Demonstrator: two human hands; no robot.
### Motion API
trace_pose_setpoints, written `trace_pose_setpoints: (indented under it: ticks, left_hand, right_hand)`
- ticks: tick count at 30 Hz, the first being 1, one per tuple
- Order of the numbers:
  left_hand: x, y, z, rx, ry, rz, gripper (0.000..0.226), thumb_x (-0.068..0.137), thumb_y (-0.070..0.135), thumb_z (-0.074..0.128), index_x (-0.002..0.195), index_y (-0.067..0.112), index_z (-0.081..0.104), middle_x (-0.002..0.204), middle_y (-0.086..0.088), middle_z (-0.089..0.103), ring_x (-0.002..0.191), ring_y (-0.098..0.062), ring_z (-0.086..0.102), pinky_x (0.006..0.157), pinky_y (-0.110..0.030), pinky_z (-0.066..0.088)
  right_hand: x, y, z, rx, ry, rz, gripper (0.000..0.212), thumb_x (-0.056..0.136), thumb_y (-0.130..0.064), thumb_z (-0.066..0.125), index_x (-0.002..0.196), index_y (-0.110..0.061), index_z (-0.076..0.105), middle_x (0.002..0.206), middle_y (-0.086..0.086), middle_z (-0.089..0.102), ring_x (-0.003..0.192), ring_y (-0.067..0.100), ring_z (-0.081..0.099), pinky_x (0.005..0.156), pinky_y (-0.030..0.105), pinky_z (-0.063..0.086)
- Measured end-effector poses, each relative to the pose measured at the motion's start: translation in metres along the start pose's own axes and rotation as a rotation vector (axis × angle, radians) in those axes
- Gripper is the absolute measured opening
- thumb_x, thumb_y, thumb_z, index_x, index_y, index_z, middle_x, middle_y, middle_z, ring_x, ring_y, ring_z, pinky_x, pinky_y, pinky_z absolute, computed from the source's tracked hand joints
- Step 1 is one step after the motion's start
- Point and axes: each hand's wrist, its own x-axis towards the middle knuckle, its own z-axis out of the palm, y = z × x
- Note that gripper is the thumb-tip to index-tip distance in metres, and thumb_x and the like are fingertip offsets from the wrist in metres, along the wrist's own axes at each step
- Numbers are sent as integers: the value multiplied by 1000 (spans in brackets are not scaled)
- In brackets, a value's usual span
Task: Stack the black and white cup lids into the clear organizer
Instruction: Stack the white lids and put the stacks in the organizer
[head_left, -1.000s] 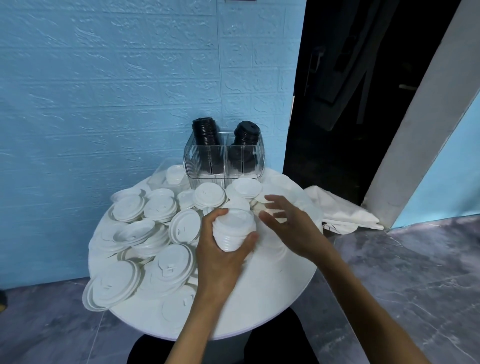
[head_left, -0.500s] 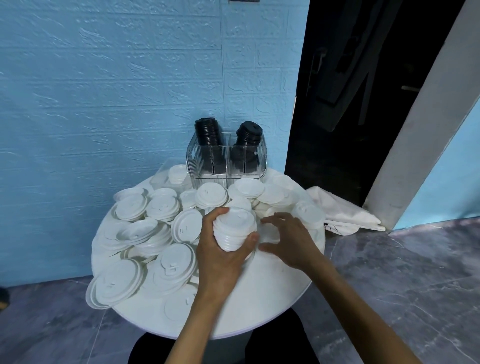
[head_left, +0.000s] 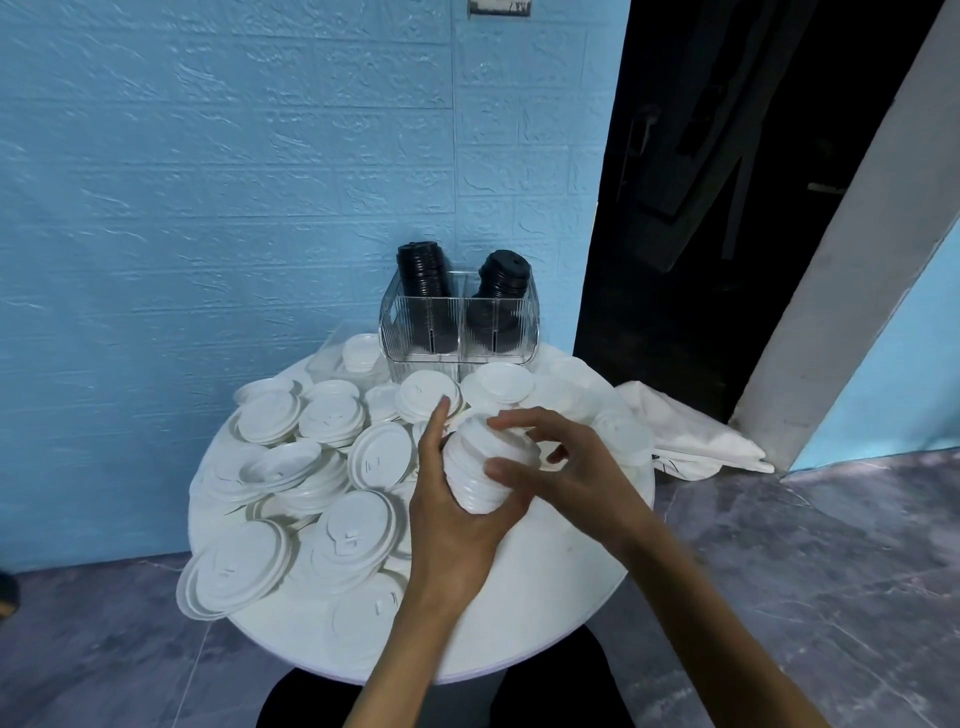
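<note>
Both hands now gripping white lid stack (head_left: 480, 467), right hand (head_left: 566, 467) fingers newly curled on top

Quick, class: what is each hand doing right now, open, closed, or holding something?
Left hand: grips the stack of white lids from below.
Right hand: fingers curled round the top of the same stack.

Looks like a back corner of a café or drinks shop: a small round white table (head_left: 545, 587) heaped with disposable white cup lids (head_left: 353, 540), a clear organizer (head_left: 457, 332) of black lids (head_left: 422, 273), blue brick-textured wall (head_left: 234, 182), marbled floor (head_left: 831, 571).
</note>
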Motion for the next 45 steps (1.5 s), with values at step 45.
trace_pose_setpoints:
  ticks: [45]
  left_hand:
    - [-3,0,6,-26,40,14,55,60,40,90,106,40,60,103,21,70,94,-5,66,77,-10,47]
  right_hand:
    - [36,143,-55,-385,393,231,68,68,-44,90,129,-34,63,135,-5,58,122,19,54,104,42,47]
